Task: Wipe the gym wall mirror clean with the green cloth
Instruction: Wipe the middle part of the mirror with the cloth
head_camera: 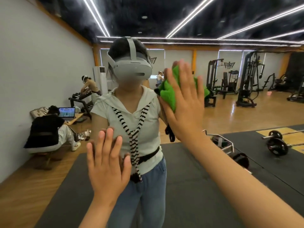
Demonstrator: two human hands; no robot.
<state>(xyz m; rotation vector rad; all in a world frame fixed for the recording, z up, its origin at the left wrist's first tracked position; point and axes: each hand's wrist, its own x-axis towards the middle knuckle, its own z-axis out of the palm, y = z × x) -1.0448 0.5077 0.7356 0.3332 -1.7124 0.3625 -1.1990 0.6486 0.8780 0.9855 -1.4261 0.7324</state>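
The wall mirror fills the whole view and reflects the gym and my own figure. My right hand lies flat with straight spread fingers and presses the crumpled green cloth against the glass at head height. Green folds of the cloth stick out left of the palm and beside the little finger. My left hand is flat on the mirror lower down, at chest height, fingers straight and spread, holding nothing.
In the reflection are dark floor mats, barbells with plates on the right, weight machines at the back, a dumbbell rack and a seated person with a laptop on the left.
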